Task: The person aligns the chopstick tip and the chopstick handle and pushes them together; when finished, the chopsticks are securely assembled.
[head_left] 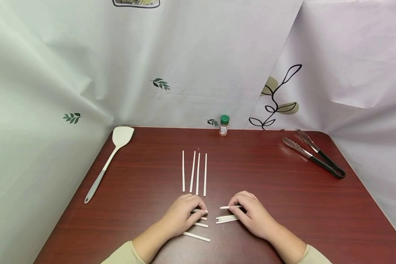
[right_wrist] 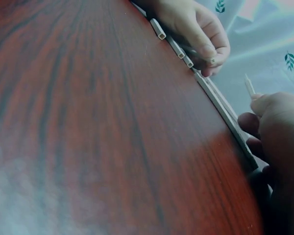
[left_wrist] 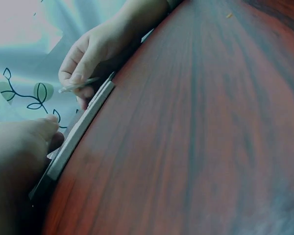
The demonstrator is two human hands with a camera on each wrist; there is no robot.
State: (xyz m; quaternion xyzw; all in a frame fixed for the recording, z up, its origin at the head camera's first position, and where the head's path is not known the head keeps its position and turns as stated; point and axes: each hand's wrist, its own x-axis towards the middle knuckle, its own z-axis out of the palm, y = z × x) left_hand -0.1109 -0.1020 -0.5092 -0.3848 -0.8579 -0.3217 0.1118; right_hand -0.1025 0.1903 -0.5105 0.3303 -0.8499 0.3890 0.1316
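Observation:
My left hand (head_left: 184,214) pinches a white chopstick between thumb and fingers; in the right wrist view the square end of this chopstick (right_wrist: 212,61) shows at the fingertips. Under and beside that hand lie several more chopsticks (head_left: 198,237), partly covered by it. My right hand (head_left: 253,215) pinches another chopstick (head_left: 224,208), held above the table, its thin tip pointing left. Below the right hand, a small bunch of chopsticks (head_left: 225,219) lies close together, its right part hidden by the hand. Beyond the left hand, several chopsticks (head_left: 205,174) lie roughly parallel, pointing away from me.
A white spatula (head_left: 122,136) with a grey handle lies along the table's left edge. At the back stands a small green-capped jar (head_left: 223,126). Metal tongs (head_left: 316,156) with black handles lie open at the back right. Patterned cloth walls surround the brown table (head_left: 257,165).

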